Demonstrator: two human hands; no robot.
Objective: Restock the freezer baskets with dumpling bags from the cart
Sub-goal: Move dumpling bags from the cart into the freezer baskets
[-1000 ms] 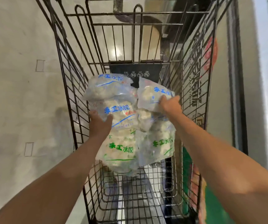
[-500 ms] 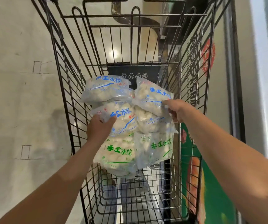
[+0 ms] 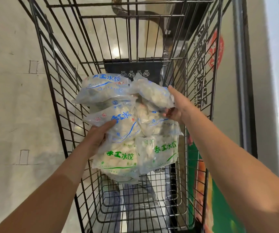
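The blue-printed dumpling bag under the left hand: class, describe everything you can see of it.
The blue-printed dumpling bag is clear, crinkled plastic with blue characters, small red ones and a blue swoosh, packed with pale dumplings. It lies tilted in the pile inside the wire cart, above a green-printed bag. The left hand grips its near-left edge, thumb on top.

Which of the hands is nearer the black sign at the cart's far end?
Right. The right hand grips a bag just below the black sign; the left hand lies lower, on another bag.
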